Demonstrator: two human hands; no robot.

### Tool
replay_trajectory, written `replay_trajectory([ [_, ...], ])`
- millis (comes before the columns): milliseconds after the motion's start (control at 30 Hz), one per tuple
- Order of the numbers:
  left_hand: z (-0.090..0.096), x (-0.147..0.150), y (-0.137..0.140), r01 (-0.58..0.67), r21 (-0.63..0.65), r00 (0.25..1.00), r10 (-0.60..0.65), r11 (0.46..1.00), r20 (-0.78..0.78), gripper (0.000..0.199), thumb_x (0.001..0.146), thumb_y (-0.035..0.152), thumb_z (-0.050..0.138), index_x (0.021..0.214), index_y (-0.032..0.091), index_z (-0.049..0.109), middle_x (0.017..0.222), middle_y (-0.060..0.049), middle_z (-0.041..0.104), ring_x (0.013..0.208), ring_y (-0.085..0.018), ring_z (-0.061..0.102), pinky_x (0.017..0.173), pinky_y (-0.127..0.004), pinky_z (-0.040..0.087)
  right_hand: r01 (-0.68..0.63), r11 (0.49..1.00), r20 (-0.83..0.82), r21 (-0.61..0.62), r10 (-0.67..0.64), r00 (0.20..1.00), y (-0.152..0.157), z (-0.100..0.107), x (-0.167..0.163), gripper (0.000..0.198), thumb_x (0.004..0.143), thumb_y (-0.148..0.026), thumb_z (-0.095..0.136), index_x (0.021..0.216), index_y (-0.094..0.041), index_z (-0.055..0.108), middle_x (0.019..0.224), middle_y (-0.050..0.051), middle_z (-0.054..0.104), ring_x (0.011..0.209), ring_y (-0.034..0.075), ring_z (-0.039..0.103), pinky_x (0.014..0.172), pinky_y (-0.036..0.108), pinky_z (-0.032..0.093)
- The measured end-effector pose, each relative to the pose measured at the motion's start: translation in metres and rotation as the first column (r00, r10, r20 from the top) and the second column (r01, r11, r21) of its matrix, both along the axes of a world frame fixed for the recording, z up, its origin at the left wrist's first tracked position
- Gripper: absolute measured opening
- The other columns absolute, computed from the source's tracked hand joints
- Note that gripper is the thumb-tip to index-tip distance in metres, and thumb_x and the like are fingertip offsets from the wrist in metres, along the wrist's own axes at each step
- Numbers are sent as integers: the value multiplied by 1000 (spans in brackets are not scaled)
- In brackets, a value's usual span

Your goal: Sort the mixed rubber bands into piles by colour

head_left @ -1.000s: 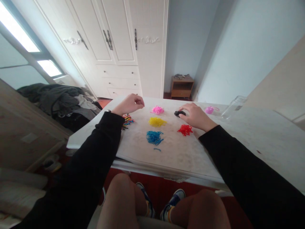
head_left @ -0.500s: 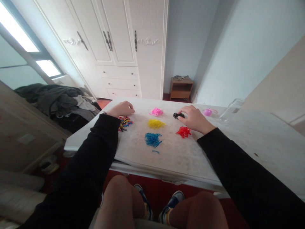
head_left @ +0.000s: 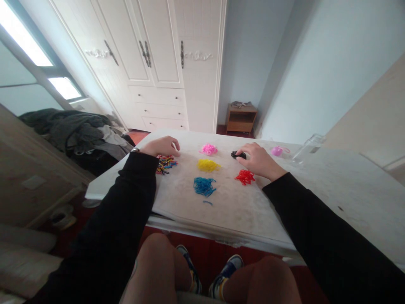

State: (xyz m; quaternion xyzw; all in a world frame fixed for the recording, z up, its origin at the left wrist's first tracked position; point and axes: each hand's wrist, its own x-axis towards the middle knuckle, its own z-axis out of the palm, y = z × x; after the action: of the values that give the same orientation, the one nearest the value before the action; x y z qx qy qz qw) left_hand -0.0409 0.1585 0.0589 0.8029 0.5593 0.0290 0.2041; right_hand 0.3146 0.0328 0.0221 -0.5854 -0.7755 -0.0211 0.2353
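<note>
My right hand (head_left: 259, 160) is at a small pile of black rubber bands (head_left: 234, 155), thumb and fingers closed about its right side; part of the pile is hidden. My left hand (head_left: 161, 146) rests just behind a mixed-colour heap of rubber bands (head_left: 166, 164), its fingers bent and slightly apart with nothing visible between them. Separate piles of pink bands (head_left: 209, 149), yellow bands (head_left: 208, 165), blue bands (head_left: 204, 186) and red bands (head_left: 244, 177) lie between and below the hands. A single blue band (head_left: 207, 203) lies in front of the blue pile.
The white table (head_left: 228, 215) has its front edge above my knees. A pink round object (head_left: 277, 151) and a clear glass jar (head_left: 308, 149), lying tilted, are at the back right. Behind stand a white wardrobe (head_left: 202, 93) and a small wooden cabinet (head_left: 241, 118); clothes (head_left: 85, 135) are heaped left.
My left hand's fingers have parted slightly near the mixed heap. My right hand stays at the black bands with barely any shift. The view has moved a little.
</note>
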Motion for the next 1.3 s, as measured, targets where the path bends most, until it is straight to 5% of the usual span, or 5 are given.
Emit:
replay_trajectory([
  [467, -5, -6, 7, 112, -126, 992, -103, 986, 76, 56, 50, 23, 75, 105, 19, 72, 102, -9, 78, 87, -26, 74, 61, -28, 54, -8, 999, -17, -44, 8, 1000, -1, 2, -2, 16, 86, -25, 64, 90, -21, 79, 105, 12, 78, 108, 33, 66, 98, 50, 52],
  [800, -5, -6, 7, 120, -89, 990, -113, 989, 78, 59, 49, 15, 63, 107, 16, 73, 107, -11, 75, 90, -26, 73, 62, -29, 56, -6, 999, -17, -51, 5, 1000, -2, 2, -3, 15, 86, -24, 64, 88, -21, 79, 106, 11, 78, 108, 32, 66, 100, 48, 51],
  [1300, 1, 2, -1, 12, 58, 951, -29, 998, 308, 32, 61, 16, 74, 93, 14, 72, 91, -8, 77, 73, -18, 69, 60, -27, 50, -19, 999, 5, -45, 19, 1000, -2, 2, -3, 18, 87, -27, 61, 87, -21, 78, 105, 11, 78, 108, 31, 66, 101, 47, 50],
])
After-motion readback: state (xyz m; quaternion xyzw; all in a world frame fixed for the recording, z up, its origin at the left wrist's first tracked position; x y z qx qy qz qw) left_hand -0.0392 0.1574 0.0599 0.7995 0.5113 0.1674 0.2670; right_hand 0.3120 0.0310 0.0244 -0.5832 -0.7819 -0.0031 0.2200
